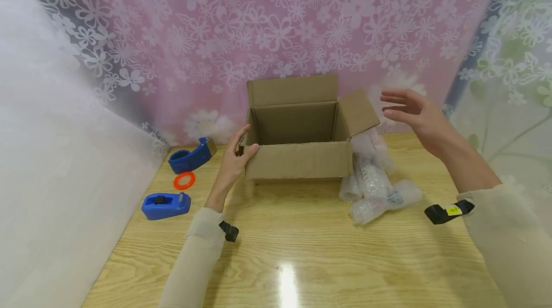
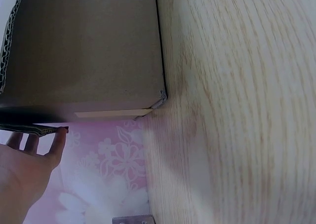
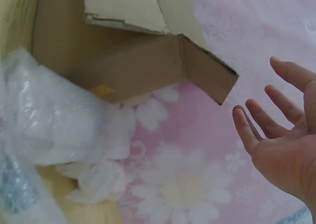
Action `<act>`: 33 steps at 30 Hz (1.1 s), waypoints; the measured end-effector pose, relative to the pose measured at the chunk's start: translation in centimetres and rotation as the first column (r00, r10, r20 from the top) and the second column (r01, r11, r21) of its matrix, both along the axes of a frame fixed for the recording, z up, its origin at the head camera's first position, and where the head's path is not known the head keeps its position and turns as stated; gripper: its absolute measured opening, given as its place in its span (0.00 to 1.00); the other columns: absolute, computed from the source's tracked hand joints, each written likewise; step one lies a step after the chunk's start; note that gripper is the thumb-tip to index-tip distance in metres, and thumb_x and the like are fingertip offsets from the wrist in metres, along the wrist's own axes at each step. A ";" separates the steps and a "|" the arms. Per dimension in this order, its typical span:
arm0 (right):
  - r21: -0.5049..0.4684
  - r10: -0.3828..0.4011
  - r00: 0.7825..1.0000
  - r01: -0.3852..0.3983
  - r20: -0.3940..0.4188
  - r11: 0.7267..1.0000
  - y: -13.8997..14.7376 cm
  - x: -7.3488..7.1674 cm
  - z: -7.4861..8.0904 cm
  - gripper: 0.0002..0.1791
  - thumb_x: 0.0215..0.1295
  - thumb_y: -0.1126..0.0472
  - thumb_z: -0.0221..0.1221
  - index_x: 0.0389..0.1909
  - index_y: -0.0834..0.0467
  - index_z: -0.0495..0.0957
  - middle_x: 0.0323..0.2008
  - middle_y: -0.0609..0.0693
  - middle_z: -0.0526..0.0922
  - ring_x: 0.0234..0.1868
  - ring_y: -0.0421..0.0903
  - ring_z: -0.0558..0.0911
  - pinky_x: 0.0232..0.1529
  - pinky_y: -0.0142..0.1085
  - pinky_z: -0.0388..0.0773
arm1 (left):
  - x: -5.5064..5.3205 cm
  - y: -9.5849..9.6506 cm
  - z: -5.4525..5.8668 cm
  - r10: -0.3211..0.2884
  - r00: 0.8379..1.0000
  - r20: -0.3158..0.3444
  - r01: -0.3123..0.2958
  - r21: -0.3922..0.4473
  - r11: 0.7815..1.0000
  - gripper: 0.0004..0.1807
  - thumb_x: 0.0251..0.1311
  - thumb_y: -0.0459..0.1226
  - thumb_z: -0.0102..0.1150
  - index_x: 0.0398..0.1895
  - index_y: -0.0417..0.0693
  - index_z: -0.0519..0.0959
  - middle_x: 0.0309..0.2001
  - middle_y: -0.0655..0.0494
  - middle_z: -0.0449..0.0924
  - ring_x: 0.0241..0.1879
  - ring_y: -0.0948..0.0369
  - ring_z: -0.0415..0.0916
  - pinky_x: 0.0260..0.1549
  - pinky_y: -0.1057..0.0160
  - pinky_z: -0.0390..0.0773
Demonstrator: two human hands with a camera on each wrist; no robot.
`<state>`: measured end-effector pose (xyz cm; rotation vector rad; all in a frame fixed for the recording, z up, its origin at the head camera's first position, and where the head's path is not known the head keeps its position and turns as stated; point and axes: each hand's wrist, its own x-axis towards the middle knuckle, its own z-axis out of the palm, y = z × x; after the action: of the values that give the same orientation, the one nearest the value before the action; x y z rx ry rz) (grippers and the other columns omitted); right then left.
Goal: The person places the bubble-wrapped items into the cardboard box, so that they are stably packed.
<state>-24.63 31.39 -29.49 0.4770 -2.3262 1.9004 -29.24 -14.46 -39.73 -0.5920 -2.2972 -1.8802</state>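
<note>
An open cardboard box [image 1: 298, 160] stands on the wooden table, its front, back and right flaps spread outward. At its left side my left hand [image 1: 233, 157] holds the left flap, thumb toward the front corner; in the left wrist view the fingers meet the edge of that flap [image 2: 37, 130]. My right hand [image 1: 416, 119] is raised in the air to the right of the right flap [image 1: 359, 111], fingers apart and holding nothing. Below it, bubble-wrapped items [image 1: 373, 181] lie against the box's right side, also seen in the right wrist view as a wrapped bundle [image 3: 59, 115].
On the table's left are a blue tape gun [image 1: 191, 157], an orange-red ring [image 1: 184, 180] and a blue tape dispenser [image 1: 166, 205]. A floral pink curtain [image 1: 276, 25] hangs close behind the box. White sheeting [image 1: 64, 154] borders the left side.
</note>
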 end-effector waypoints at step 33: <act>0.356 0.054 0.978 -0.124 0.199 0.926 8.9 5.1 -13.0 0.27 0.82 0.59 0.54 0.78 0.55 0.64 0.72 0.42 0.70 0.65 0.29 0.72 0.52 0.25 0.74 | 0.3 0.2 -0.1 -0.004 0.999 -0.035 0.004 -0.010 1.000 0.36 0.75 0.40 0.59 0.83 0.53 0.60 0.84 0.57 0.46 0.82 0.53 0.41 0.75 0.34 0.45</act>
<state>-19.53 40.28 -42.54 0.4605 -2.8490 1.6039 -28.90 -14.31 -39.79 -0.6258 -2.2868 -1.8461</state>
